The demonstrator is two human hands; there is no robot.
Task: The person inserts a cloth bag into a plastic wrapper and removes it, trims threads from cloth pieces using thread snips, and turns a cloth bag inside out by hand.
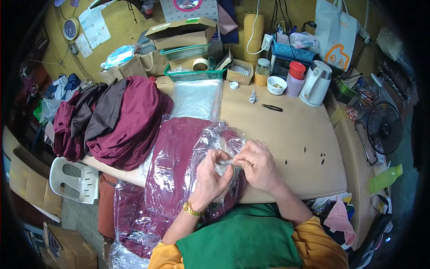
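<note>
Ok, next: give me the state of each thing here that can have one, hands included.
Left hand, curled at clear plastic, exact grip unclear.
Right hand, fingers pinched on that plastic.
Bundled maroon fabric, covered by that plastic.
Maroon fabric pile, heaped, unwrapped.
Snips, lying on the table; blades too small to judge.
Kettle, standing upright.
White bowl, upright, contents unclear.
Gold-coloured wristband, worn on the left.
Clock, hanging.

Maroon cloth (170, 166) lies inside a shiny clear plastic bag (209, 138), gathered near one end, on the table (291, 130)
</note>
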